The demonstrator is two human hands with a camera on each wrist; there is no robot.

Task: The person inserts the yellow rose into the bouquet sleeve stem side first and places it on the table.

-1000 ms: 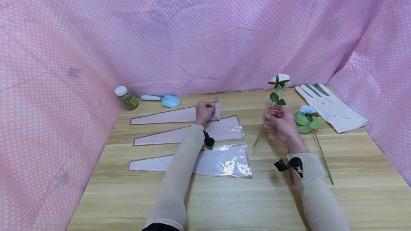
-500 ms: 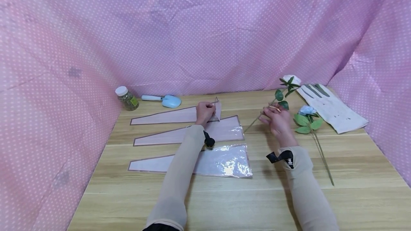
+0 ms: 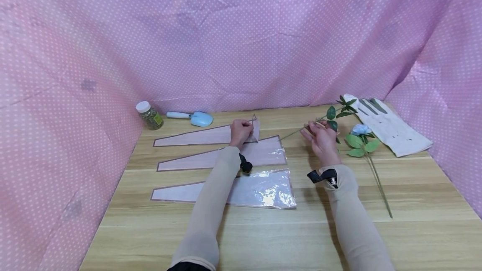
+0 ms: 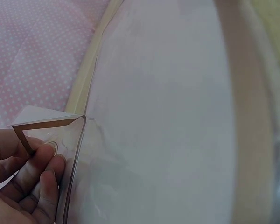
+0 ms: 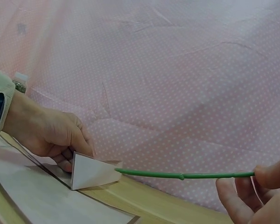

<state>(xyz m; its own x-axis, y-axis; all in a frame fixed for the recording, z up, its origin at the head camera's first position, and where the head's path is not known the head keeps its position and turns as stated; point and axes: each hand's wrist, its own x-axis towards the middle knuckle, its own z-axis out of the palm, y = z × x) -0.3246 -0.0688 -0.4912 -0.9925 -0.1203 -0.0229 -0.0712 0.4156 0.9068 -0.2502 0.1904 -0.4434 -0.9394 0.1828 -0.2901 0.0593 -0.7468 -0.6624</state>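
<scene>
My left hand [image 3: 240,132] pinches the mouth of the farthest clear flower sleeve [image 3: 196,136], a tapered, dark-bordered plastic wrap. In the left wrist view, its edge [image 4: 51,122] is lifted and folded between thumb and fingers. My right hand [image 3: 324,137] grips an artificial rose by its green stem [image 5: 205,176], held tilted above the table. The bare stem end points left; in the right wrist view it overlaps the raised sleeve flap [image 5: 94,171], and whether it is inside cannot be told. Dark leaves [image 3: 331,113] show past the right hand; the white bloom blends with the glove behind.
Two more sleeves, a middle one [image 3: 192,162] and a near one [image 3: 263,189], lie flat. A blue rose [image 3: 360,129] and white work glove [image 3: 399,133] lie at right. A small blue shovel [image 3: 201,119] and white-capped jar [image 3: 149,115] stand back left.
My right hand has moved left, and the rose has tipped from nearly upright to a low slant, its stem end swinging left and up toward the sleeves. The left hand has stayed put.
</scene>
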